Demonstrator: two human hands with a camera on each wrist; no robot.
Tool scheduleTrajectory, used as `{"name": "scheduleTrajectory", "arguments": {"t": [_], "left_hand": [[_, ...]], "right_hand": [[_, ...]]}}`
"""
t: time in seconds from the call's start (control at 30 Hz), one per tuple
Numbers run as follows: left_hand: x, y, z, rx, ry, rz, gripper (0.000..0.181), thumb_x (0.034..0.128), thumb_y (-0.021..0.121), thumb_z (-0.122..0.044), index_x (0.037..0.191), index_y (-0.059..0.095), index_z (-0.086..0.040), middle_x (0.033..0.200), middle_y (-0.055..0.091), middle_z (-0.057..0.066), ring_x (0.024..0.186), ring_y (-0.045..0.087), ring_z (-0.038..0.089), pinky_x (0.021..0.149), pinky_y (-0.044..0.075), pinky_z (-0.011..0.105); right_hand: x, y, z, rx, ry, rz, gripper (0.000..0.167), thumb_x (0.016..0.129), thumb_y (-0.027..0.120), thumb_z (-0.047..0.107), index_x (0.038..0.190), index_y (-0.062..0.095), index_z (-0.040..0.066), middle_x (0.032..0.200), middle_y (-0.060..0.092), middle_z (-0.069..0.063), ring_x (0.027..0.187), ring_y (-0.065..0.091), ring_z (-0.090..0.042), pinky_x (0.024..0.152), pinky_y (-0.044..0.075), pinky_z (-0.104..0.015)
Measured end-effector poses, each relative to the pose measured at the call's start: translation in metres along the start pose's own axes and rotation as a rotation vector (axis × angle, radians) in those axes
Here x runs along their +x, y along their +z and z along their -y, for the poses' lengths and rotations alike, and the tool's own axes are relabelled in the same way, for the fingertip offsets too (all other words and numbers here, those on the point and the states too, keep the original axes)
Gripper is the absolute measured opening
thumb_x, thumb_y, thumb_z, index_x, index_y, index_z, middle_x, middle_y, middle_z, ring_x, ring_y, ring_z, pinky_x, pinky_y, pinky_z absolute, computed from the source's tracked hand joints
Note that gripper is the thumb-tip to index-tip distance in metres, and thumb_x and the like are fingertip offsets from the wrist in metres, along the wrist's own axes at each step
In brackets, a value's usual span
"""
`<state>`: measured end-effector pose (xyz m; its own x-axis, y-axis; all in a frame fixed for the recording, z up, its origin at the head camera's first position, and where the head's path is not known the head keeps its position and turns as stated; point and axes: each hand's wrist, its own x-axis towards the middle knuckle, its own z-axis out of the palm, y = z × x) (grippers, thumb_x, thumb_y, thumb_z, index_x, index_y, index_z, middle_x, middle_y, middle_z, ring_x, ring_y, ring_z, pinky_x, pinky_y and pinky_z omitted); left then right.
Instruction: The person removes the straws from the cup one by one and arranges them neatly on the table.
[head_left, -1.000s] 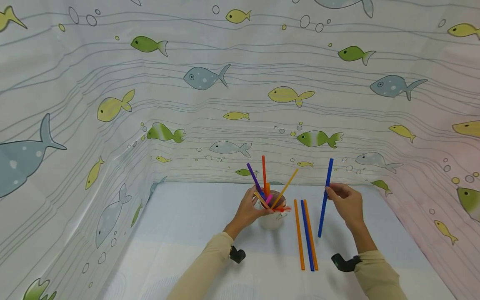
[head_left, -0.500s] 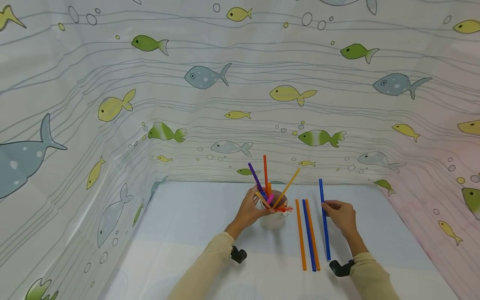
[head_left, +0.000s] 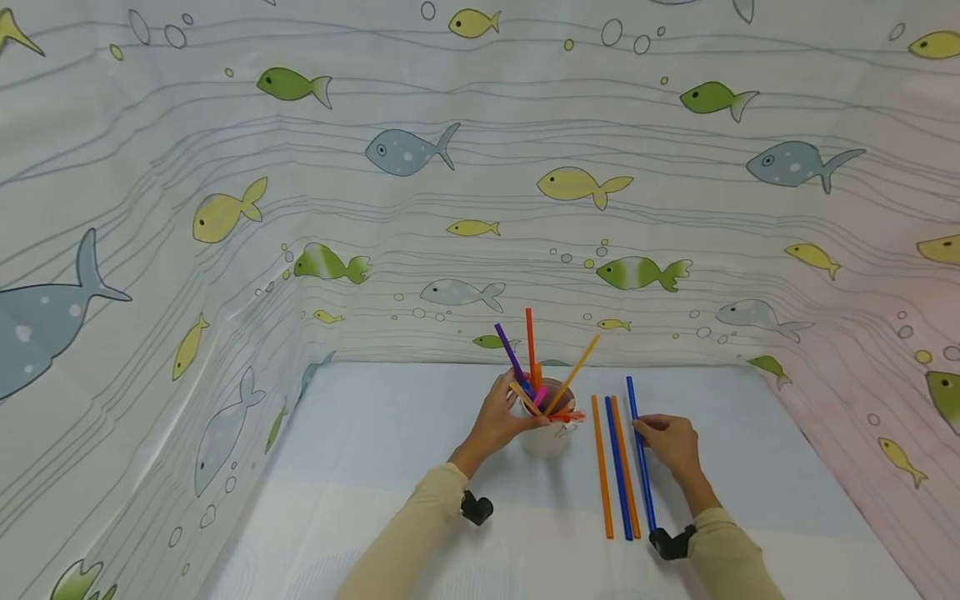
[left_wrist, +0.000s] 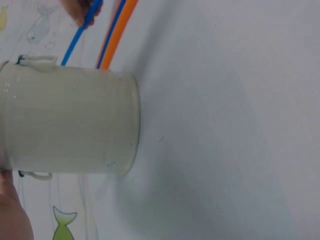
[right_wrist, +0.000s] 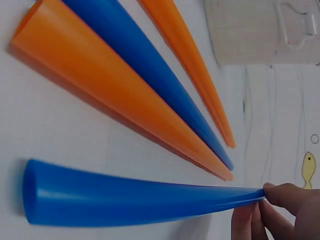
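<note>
The right hand (head_left: 672,446) pinches a blue straw (head_left: 640,458) between thumb and fingers. In the right wrist view this blue straw (right_wrist: 135,200) lies beside an orange straw (right_wrist: 110,85), with another blue and another orange one past it. The left hand (head_left: 498,421) grips the rim of a whitish container (head_left: 543,443) holding purple, red, orange, pink and yellow straws. Close up in the left wrist view, the container (left_wrist: 70,120) has small side handles, and part of the left hand (left_wrist: 12,215) shows below it.
Between the container and the right hand, an orange straw (head_left: 602,467), a blue straw (head_left: 618,471) and another orange straw (head_left: 627,471) lie side by side on the white table (head_left: 375,433). A fish-patterned sheet (head_left: 420,200) rises behind and at both sides.
The right hand has moved left and toward the near side with the blue straw, which now lies close to the three straws. The left hand has stayed on the container.
</note>
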<state>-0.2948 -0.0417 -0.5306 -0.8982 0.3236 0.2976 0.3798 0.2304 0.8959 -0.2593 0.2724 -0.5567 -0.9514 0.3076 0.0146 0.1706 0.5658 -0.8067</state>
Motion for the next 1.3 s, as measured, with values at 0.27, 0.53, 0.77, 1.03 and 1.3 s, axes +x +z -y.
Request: {"name": "scheduleTrajectory", "arguments": {"t": [0.27,0.53,0.77,1.03,1.3], "left_hand": [[0.0,0.0,0.0,0.021,-0.003,-0.003,0.096,0.074,0.082,-0.04,0.152,0.03,-0.022,0.146,0.038,0.005,0.137,0.037,0.023,0.106,0.04,0.042],[0.0,0.001,0.001,0.032,0.0,-0.012,0.094,0.0739,0.083,-0.039,0.151,0.031,-0.023,0.145,0.04,0.002,0.137,0.037,0.022,0.106,0.041,0.044],[-0.001,0.001,0.001,0.015,-0.023,-0.009,0.089,0.075,0.083,-0.039,0.148,0.035,-0.023,0.143,0.041,0.003,0.136,0.038,0.023,0.107,0.04,0.045],[-0.002,0.0,0.001,0.018,-0.027,-0.01,0.091,0.0753,0.083,-0.037,0.15,0.032,-0.024,0.144,0.04,0.006,0.137,0.037,0.023,0.107,0.039,0.045],[-0.001,0.0,0.0,0.003,0.002,-0.009,0.095,0.076,0.082,-0.035,0.153,0.028,-0.02,0.145,0.039,0.009,0.138,0.035,0.02,0.107,0.04,0.037]], "right_hand": [[-0.003,0.005,-0.001,-0.023,0.02,0.003,0.033,0.09,0.07,0.023,0.108,0.071,-0.004,0.098,0.07,-0.019,0.072,0.065,-0.018,0.058,0.054,-0.026],[-0.004,0.011,-0.006,-0.031,0.027,0.019,0.034,0.09,0.071,0.023,0.108,0.07,-0.006,0.095,0.071,-0.019,0.074,0.065,-0.018,0.059,0.053,-0.025],[-0.005,0.015,-0.005,-0.053,0.009,0.015,0.034,0.088,0.073,0.023,0.104,0.071,-0.007,0.09,0.071,-0.018,0.069,0.064,-0.018,0.055,0.05,-0.023],[-0.007,0.017,-0.004,-0.03,0.002,0.04,0.032,0.088,0.073,0.021,0.103,0.072,-0.008,0.09,0.071,-0.019,0.068,0.066,-0.017,0.053,0.05,-0.019],[-0.008,0.018,-0.002,-0.046,-0.032,0.032,0.029,0.088,0.073,0.018,0.102,0.071,-0.008,0.09,0.071,-0.02,0.067,0.066,-0.018,0.049,0.049,-0.017]]}}
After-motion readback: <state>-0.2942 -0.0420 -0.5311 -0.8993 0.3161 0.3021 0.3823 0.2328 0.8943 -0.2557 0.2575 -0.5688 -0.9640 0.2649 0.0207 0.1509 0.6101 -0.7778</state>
